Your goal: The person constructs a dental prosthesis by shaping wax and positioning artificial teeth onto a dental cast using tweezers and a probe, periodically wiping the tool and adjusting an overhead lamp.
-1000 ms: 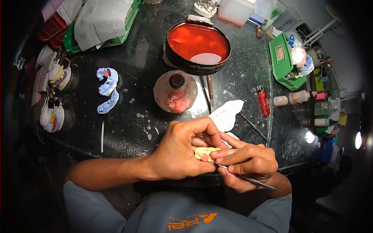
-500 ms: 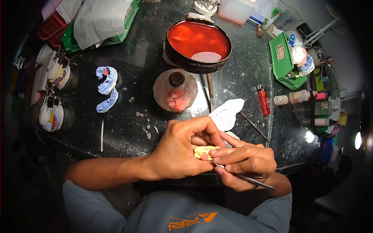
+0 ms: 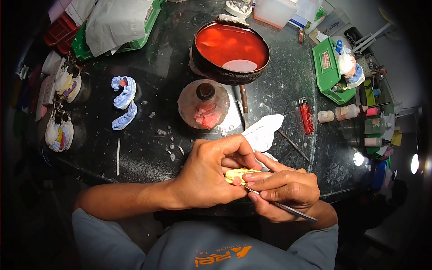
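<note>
My left hand (image 3: 209, 168) is closed around a small yellow dental model (image 3: 235, 173) that has a patch of pink wax (image 3: 237, 181) on its near side. In my right hand (image 3: 288, 189) is a slim metal wax carver (image 3: 292, 210), gripped like a pen. Its tip meets the model at the pink patch, and fingers of the right hand rest against the model too. Fingers hide much of the model. Just beyond the hands lies a crumpled white paper (image 3: 265, 130).
Ahead are a spirit burner (image 3: 204, 105) smeared with pink wax and a pan of red liquid (image 3: 229, 49). Blue dental models (image 3: 123, 99) and articulated models (image 3: 59, 135) stand left. To the right are a red lighter (image 3: 306, 118), a thin tool (image 3: 293, 146) and a green bin (image 3: 327, 67).
Almost nothing differs. The yellow model and my right-hand fingers have shifted very slightly, with both grips kept.
</note>
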### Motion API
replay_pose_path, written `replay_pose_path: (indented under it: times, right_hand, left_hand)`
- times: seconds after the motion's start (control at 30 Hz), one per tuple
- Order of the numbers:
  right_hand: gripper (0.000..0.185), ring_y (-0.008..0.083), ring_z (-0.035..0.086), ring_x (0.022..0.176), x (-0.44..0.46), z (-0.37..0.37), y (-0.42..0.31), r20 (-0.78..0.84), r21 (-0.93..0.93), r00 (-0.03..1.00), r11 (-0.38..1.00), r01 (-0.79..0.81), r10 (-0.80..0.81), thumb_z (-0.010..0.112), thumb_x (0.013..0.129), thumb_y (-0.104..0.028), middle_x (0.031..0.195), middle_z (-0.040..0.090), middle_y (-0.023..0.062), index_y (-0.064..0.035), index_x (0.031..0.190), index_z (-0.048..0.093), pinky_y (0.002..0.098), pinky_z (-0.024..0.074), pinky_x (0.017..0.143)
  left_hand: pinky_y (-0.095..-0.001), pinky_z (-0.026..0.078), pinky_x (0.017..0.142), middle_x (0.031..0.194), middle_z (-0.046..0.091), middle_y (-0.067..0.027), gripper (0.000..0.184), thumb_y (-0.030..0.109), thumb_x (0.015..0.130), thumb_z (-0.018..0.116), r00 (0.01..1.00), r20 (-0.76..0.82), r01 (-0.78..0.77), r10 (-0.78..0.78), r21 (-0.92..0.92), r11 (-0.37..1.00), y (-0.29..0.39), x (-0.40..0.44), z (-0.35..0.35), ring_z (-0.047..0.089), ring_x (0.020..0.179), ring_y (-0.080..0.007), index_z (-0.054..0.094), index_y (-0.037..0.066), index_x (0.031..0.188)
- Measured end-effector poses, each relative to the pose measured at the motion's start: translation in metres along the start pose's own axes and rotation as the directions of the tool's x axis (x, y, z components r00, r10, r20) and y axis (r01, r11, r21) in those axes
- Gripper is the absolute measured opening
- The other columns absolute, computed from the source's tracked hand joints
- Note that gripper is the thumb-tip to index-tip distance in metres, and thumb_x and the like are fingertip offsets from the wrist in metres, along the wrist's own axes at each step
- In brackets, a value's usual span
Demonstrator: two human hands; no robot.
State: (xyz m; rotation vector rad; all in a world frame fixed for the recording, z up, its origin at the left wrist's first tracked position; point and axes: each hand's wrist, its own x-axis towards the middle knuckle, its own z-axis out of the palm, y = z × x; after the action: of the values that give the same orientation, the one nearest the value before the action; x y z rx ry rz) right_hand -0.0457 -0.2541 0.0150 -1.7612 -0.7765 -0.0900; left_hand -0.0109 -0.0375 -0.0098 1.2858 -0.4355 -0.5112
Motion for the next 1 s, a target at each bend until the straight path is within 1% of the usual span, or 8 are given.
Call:
replay_pose_path:
  times: [0.23,0.43,0.63,0.8,0.87,0.9,0.97,1.0]
  right_hand:
    - [0.026,0.0315,0.078,0.104,0.003,0.000,-0.001,0.014,0.008,1.000,1.000,0.003,-0.003,0.087,0.077,0.005,0.093,0.079,0.0157,-0.0031,0.095,0.071,0.0604,0.0500,0.109]
    - [0.023,0.0325,0.078,0.103,-0.001,-0.002,0.003,-0.078,0.040,0.997,0.999,0.016,-0.013,0.085,0.079,0.006,0.092,0.078,0.0164,-0.0030,0.090,0.067,0.0611,0.0504,0.109]
    - [0.022,0.0375,0.077,0.103,0.002,-0.008,0.002,-0.208,-0.095,0.977,0.995,0.020,-0.040,0.081,0.082,0.008,0.092,0.077,0.0180,-0.0029,0.089,0.064,0.0600,0.0522,0.107]
    - [0.024,0.0391,0.077,0.100,-0.001,-0.009,0.010,-0.356,-0.084,0.927,0.992,0.093,-0.117,0.080,0.085,0.009,0.099,0.072,0.0236,0.0017,0.097,0.061,0.0504,0.0631,0.095]
    - [0.007,0.0418,0.074,0.107,0.003,-0.016,0.007,-0.315,-0.061,0.947,0.997,0.043,-0.060,0.069,0.092,0.000,0.102,0.072,0.0264,0.0035,0.094,0.064,0.0514,0.0596,0.098]
    - [0.012,0.0435,0.073,0.111,0.007,-0.024,0.005,-0.264,-0.078,0.964,0.997,0.019,-0.039,0.064,0.096,-0.008,0.103,0.072,0.0276,0.0041,0.093,0.065,0.0534,0.0570,0.100]
    - [0.042,0.0450,0.068,0.120,0.011,-0.033,0.007,-0.148,-0.155,0.989,0.987,-0.030,0.007,0.046,0.100,-0.031,0.112,0.072,0.0297,0.0059,0.095,0.066,0.0602,0.0438,0.112]
    - [0.037,0.0443,0.068,0.121,0.012,-0.032,0.008,-0.165,-0.158,0.986,0.987,-0.036,0.009,0.047,0.099,-0.025,0.115,0.071,0.0294,0.0060,0.095,0.066,0.0580,0.0441,0.112]
  left_hand:
    - [-0.0289,0.063,0.088,0.103,0.074,-0.0155,0.041,-0.003,0.078,0.090,1.000,0.007,-0.019,0.019,0.031,0.999,0.000,-0.001,0.000,0.075,0.101,-0.0190,0.058,-0.004,0.104]
    - [-0.0277,0.062,0.084,0.101,0.073,-0.0126,0.039,-0.004,0.079,0.087,1.000,0.001,-0.012,0.012,0.013,1.000,0.001,0.001,0.000,0.075,0.099,-0.0169,0.058,-0.003,0.105]
    - [-0.0268,0.061,0.085,0.100,0.073,-0.0119,0.048,-0.004,0.077,0.089,0.999,-0.030,0.011,-0.012,-0.014,1.000,0.001,0.001,0.004,0.075,0.098,-0.0157,0.055,-0.001,0.112]
    - [-0.0275,0.061,0.087,0.102,0.075,-0.0127,0.053,-0.002,0.077,0.090,0.997,0.004,0.078,-0.078,0.009,0.997,0.010,0.000,0.005,0.075,0.101,-0.0162,0.054,0.000,0.115]
    - [-0.0274,0.061,0.086,0.103,0.076,-0.0130,0.052,-0.001,0.077,0.091,0.998,0.030,0.048,-0.050,0.057,0.997,0.009,-0.001,0.005,0.076,0.102,-0.0168,0.055,0.000,0.113]
    - [-0.0273,0.062,0.086,0.103,0.076,-0.0128,0.051,0.000,0.077,0.092,0.999,0.033,0.012,-0.015,0.096,0.995,0.009,-0.001,0.005,0.076,0.102,-0.0172,0.055,0.000,0.112]
    - [-0.0272,0.062,0.085,0.103,0.076,-0.0125,0.050,0.001,0.076,0.093,0.998,0.043,-0.060,0.053,0.167,0.984,0.008,-0.002,0.005,0.077,0.102,-0.0181,0.056,-0.001,0.111]
    - [-0.0276,0.063,0.082,0.100,0.076,-0.0124,0.046,0.003,0.077,0.093,0.987,0.029,-0.158,0.155,0.210,0.965,0.005,-0.001,0.005,0.078,0.098,-0.0186,0.059,-0.001,0.106]
